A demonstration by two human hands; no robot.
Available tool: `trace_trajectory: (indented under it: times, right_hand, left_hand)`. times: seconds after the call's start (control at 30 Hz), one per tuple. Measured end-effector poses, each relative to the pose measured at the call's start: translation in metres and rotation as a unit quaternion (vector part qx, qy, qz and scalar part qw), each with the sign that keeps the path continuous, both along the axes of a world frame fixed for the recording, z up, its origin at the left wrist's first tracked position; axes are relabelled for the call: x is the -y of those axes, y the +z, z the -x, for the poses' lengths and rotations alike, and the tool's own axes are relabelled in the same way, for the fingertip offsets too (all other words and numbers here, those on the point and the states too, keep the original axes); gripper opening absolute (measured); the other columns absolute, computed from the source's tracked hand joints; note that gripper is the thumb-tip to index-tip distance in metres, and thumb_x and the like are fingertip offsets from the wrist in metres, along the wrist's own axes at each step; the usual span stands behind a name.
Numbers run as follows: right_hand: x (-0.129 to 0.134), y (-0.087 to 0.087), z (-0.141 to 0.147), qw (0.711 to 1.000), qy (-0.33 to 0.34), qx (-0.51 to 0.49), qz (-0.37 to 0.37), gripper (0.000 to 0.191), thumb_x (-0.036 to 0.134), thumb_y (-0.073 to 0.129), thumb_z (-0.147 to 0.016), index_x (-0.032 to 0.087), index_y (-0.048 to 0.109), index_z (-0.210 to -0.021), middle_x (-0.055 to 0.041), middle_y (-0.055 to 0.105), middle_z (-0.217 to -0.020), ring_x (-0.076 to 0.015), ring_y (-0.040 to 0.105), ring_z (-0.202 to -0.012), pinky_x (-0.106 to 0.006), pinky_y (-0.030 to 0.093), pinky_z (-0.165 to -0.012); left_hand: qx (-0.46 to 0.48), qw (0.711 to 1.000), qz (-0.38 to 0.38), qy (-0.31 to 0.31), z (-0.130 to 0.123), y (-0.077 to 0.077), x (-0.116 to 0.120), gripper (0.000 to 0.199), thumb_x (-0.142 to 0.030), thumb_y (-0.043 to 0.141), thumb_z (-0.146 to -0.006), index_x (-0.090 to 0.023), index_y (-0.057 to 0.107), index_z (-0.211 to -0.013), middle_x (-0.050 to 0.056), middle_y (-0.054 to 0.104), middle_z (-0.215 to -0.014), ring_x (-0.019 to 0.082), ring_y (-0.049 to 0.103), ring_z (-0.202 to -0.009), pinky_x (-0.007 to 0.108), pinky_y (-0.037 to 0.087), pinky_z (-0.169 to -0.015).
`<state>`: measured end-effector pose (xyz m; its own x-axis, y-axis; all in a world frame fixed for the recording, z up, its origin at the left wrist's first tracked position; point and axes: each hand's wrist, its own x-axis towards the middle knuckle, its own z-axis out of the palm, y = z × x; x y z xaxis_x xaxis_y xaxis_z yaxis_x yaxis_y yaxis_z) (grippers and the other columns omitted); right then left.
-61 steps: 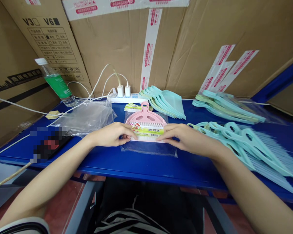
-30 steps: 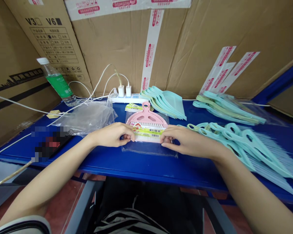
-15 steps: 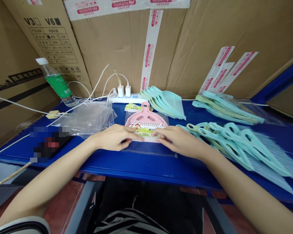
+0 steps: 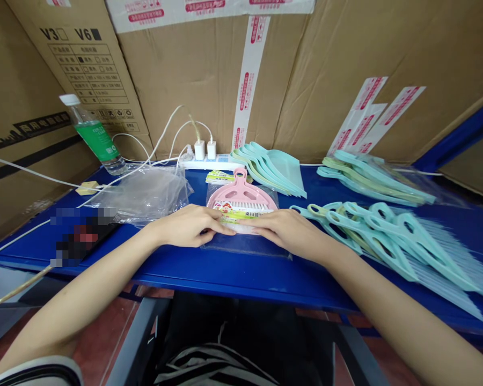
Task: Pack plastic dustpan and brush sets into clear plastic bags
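Observation:
In front of me a pink dustpan and brush set (image 4: 241, 187) lies flat, handle pointing away, with white bristles showing. A printed label card (image 4: 251, 213) in white, green and yellow lies across its lower part. Beneath and around it is a clear plastic bag (image 4: 245, 246). My left hand (image 4: 189, 225) rests at the left end of the label, index finger and thumb stretched over it. From the right, my right hand (image 4: 285, 228) lies with extended fingers on the label's lower edge. Neither hand grips anything visible.
Clear bags (image 4: 145, 193) are stacked at left, near a bottle (image 4: 94, 136), cables and a power strip (image 4: 197, 165). Turquoise and green dustpans (image 4: 282, 166) lean behind. Loose brushes (image 4: 394, 241) are piled at right, below more dustpans (image 4: 374, 177). Cardboard (image 4: 209, 80) walls the back.
My right hand's fingers have slid left along the label and straightened from a bent pose, showing more of the label's right part. The left hand has barely moved.

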<state>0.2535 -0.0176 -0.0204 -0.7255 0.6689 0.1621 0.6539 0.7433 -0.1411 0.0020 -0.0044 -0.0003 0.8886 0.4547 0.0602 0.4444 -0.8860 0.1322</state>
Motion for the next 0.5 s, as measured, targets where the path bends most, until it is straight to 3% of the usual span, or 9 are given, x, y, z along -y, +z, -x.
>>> trace_trajectory:
  times: [0.23,0.5]
  right_hand:
    - [0.0019,0.0016,0.0017,0.998,-0.054,0.016,-0.003,0.043,0.019,0.059,-0.091,0.031,0.06,-0.132,-0.0041,0.077,-0.108,-0.0241,0.074,-0.088,-0.034,0.055,-0.071]
    - [-0.0006,-0.002,-0.0021,0.998,0.002,-0.044,0.037,0.038,0.018,0.054,-0.094,0.034,0.063,-0.127,-0.0008,0.07,-0.124,-0.0232,0.069,-0.108,-0.037,0.055,-0.085]
  left_hand:
    - [0.0,1.0,0.011,0.007,-0.0005,0.0007,-0.0002,0.051,-0.004,0.05,-0.081,-0.03,0.068,-0.121,0.002,0.069,-0.092,0.013,0.062,-0.072,0.022,0.045,-0.065]
    - [0.001,1.0,0.008,0.006,0.0004,-0.0001,-0.0006,0.05,-0.004,0.05,-0.081,-0.03,0.07,-0.118,0.002,0.069,-0.091,0.014,0.064,-0.077,0.023,0.046,-0.067]
